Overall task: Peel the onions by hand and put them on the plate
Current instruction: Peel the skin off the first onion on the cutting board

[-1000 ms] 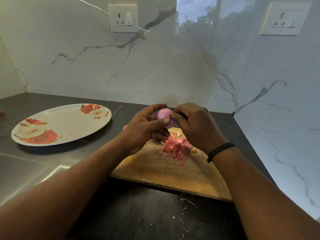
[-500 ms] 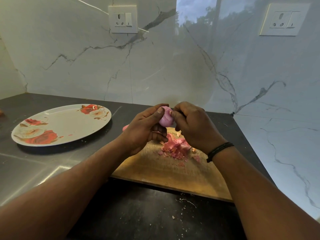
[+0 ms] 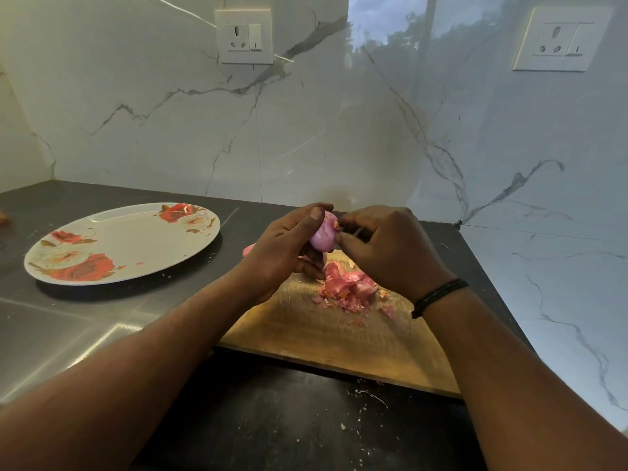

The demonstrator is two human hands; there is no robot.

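Mid-peel here — one onion (image 3: 324, 234) held up in the air over the far end of the chopping board (image 3: 339, 338), cradled in the left hand (image 3: 283, 253) with the thumb curled over the top and the other fingers wrapped underneath. Right hand (image 3: 384, 246) pinching at the onion's end, fingers (image 3: 343, 237) bunched together on what looks like the last brownish scrap of skin or root tip. Mostly bare already, smooth pale purple showing, so probably just the fiddly bit left on this one. Heap of pink-red peels (image 3: 350, 288) lying on the board right below the hands, plus crumbs scattered over the dark worktop (image 3: 272, 419) nearer the camera. Floral plate (image 3: 102, 270) sitting well off to the left, nothing on it but a tiny fleck or two — so no onion delivered there yet as far as can be seen. Something pink (image 3: 249, 249) peeking out just behind the left wrist, maybe another onion waiting, can't tell for sure. Next up, best guess: tug that last scrap free, drop it on the pile, then swing the left hand across and set the onion down gently in the plate's middle so it doesn't roll off the shallow rim.
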